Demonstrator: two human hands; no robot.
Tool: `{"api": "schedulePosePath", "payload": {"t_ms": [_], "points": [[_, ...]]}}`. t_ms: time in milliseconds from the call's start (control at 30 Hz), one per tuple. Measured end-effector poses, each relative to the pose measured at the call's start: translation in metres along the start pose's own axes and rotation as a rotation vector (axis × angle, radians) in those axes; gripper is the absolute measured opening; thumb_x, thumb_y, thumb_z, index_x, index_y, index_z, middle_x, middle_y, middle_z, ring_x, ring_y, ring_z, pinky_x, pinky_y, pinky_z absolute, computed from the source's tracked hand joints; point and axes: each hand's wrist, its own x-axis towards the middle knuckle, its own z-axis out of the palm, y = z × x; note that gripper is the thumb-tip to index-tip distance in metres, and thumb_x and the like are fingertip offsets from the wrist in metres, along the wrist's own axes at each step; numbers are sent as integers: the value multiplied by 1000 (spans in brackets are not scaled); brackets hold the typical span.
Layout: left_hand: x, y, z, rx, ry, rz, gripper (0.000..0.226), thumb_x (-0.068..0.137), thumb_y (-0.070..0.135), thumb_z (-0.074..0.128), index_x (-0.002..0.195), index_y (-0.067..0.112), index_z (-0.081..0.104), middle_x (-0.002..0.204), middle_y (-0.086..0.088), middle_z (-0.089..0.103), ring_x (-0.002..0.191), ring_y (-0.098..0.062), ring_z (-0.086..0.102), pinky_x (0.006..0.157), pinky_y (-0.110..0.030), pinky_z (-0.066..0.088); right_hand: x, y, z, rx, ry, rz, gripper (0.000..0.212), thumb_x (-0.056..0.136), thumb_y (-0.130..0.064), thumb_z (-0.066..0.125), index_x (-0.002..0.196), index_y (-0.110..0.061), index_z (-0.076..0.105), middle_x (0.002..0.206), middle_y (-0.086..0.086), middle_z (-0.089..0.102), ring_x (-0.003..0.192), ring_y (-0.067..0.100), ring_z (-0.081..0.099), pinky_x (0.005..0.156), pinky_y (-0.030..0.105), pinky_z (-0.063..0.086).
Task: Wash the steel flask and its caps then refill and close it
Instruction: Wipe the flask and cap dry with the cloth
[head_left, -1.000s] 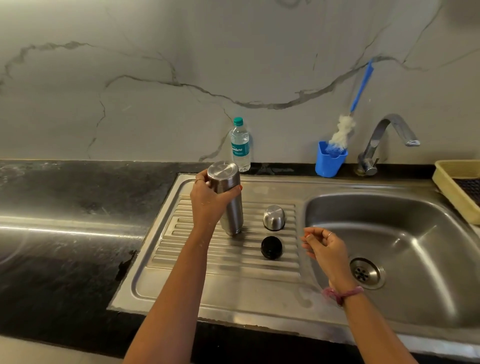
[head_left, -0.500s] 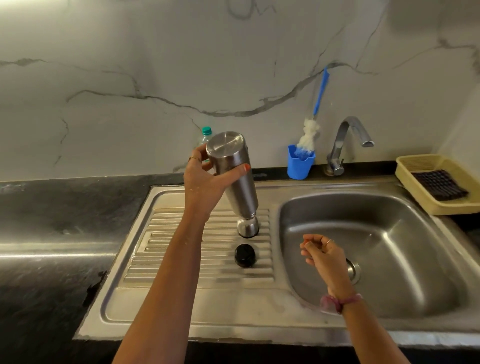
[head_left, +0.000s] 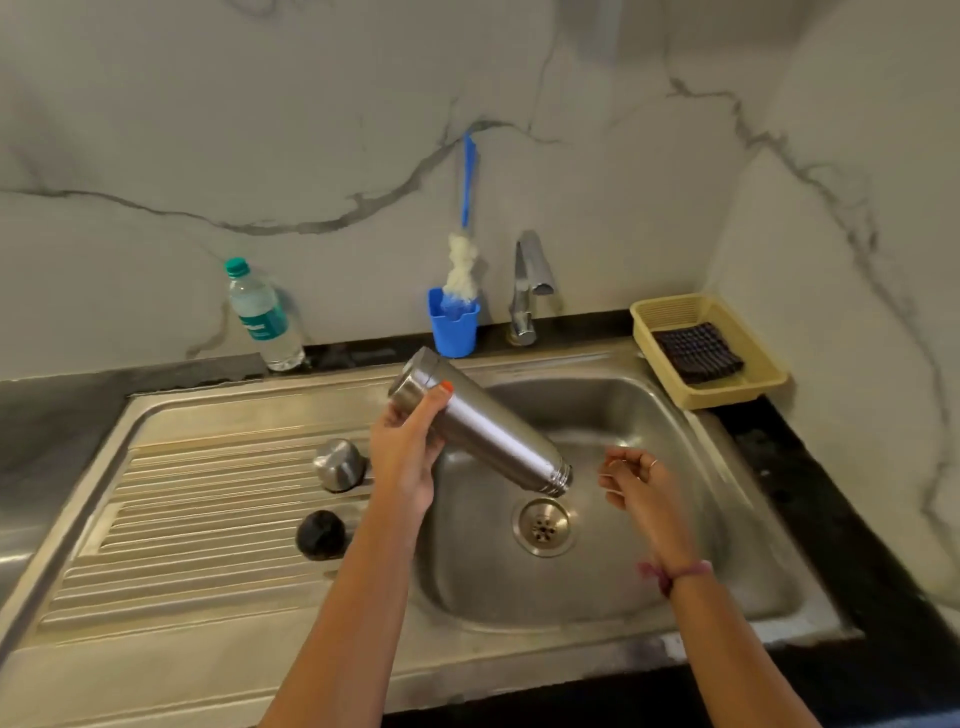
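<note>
My left hand (head_left: 408, 449) grips the steel flask (head_left: 488, 431) near its base and holds it tilted over the sink basin (head_left: 649, 415), its open threaded mouth pointing down toward the drain (head_left: 543, 526). My right hand (head_left: 636, 480) hovers just right of the mouth with loosely curled fingers and holds nothing. The steel cap (head_left: 338, 464) and the black inner cap (head_left: 320, 534) sit apart on the ribbed drainboard (head_left: 197, 519), left of my left arm.
A tap (head_left: 530, 283) stands behind the basin. Beside it a blue cup (head_left: 453, 327) holds a bottle brush (head_left: 465, 260). A plastic water bottle (head_left: 262, 317) stands at the back left. A yellow basket (head_left: 711, 397) with a dark scrubber sits at the back right.
My left hand has carried the flask from above the drainboard to the right over the basin and tipped its mouth down. My right hand stays near the basin.
</note>
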Motion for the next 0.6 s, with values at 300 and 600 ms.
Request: {"api": "schedulePosePath", "payload": {"t_ms": [300, 600], "points": [[-1, -55, 57, 47, -25, -51, 36, 78, 13, 79, 108, 20, 61, 111, -6, 69, 105, -19, 66, 96, -38, 53, 55, -35, -81, 118, 136, 6, 12, 89, -8, 62, 100, -6, 66, 84, 9, 67, 79, 19, 63, 77, 31, 54], [7, -92, 88, 250, -46, 34, 67, 63, 25, 87, 124, 17, 61, 113, -3, 70, 106, -18, 68, 92, -36, 55, 162, -95, -116, 190, 147, 236, 24, 92, -10, 58, 112, 3, 60, 85, 4, 59, 73, 12, 58, 87, 30, 55]]}}
